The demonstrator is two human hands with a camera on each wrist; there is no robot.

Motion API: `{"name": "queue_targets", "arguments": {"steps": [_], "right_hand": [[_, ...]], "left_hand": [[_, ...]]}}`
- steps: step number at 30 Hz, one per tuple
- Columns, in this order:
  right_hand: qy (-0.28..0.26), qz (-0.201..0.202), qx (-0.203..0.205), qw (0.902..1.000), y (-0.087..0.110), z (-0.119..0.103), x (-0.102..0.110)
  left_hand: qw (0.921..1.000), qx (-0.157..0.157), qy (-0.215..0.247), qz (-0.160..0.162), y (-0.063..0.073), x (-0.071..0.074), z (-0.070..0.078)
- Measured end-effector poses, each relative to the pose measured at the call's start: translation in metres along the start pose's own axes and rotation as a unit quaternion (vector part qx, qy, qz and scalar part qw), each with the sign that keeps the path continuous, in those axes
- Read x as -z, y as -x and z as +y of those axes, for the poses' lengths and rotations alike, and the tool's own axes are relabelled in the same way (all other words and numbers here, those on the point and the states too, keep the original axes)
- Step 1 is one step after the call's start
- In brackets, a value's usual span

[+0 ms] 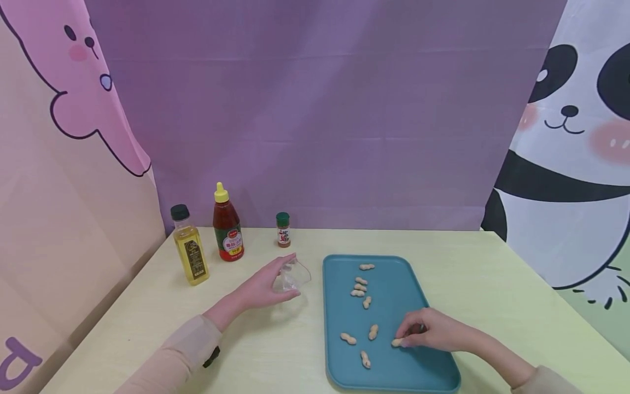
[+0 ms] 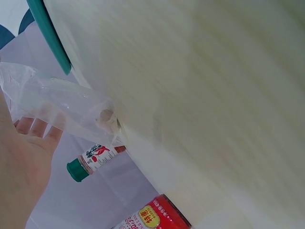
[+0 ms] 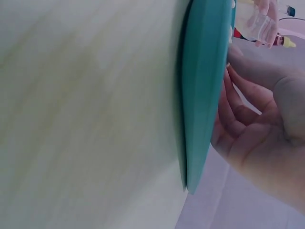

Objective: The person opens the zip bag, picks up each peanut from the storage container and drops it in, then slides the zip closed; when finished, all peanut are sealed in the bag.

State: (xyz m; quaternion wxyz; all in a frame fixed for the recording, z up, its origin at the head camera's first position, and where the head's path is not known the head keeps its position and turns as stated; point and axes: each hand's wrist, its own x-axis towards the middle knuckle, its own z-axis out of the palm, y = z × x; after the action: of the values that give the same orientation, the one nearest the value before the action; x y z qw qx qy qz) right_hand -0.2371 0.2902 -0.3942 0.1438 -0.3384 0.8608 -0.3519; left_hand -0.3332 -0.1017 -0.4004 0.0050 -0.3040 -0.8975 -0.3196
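Note:
My right hand (image 1: pixel 433 329) pinches a peanut (image 1: pixel 396 342) between thumb and fingertips, low over the blue tray (image 1: pixel 394 372). Several other unshelled peanuts lie scattered on the tray, among them one peanut (image 1: pixel 365 359) near its front edge and another peanut (image 1: pixel 366 267) at the back. Left of the tray, my left hand (image 1: pixel 263 284) holds a clear plastic bag (image 1: pixel 290 279) by its mouth, thumb and fingers spread apart. In the left wrist view a brownish lump (image 2: pixel 106 115), perhaps a peanut, shows at the bottom of the bag. The right wrist view hides most of the pinched peanut behind the fingers.
Behind my left hand stand an oil bottle (image 1: pixel 192 251) with a dark cap, a red sauce bottle (image 1: pixel 228 232) with a yellow nozzle, and a small spice jar (image 1: pixel 283 232) with a green lid. A purple cloth (image 1: pixel 315 120) hangs along the table's far edge.

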Motion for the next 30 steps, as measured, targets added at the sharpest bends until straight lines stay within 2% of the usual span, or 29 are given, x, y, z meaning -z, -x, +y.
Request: {"name": "queue_targets", "arguments": {"steps": [11, 19, 30], "right_hand": [[0.024, 0.038, -0.043, 0.9981, -0.0058, -0.0006, -0.0012], [0.041, 0.065, -0.044, 0.9961, -0.0095, -0.0021, -0.0023], [0.051, 0.058, -0.033, 0.9964, -0.0085, -0.0038, -0.0014]], "left_hand": [[1.0, -0.002, 0.0, 0.001, -0.0004, -0.0001, -0.0009], [1.0, 0.001, 0.002, 0.001, 0.0005, 0.0005, -0.0002], [1.0, 0.001, 0.003, 0.002, 0.0004, 0.0003, -0.0004]]}}
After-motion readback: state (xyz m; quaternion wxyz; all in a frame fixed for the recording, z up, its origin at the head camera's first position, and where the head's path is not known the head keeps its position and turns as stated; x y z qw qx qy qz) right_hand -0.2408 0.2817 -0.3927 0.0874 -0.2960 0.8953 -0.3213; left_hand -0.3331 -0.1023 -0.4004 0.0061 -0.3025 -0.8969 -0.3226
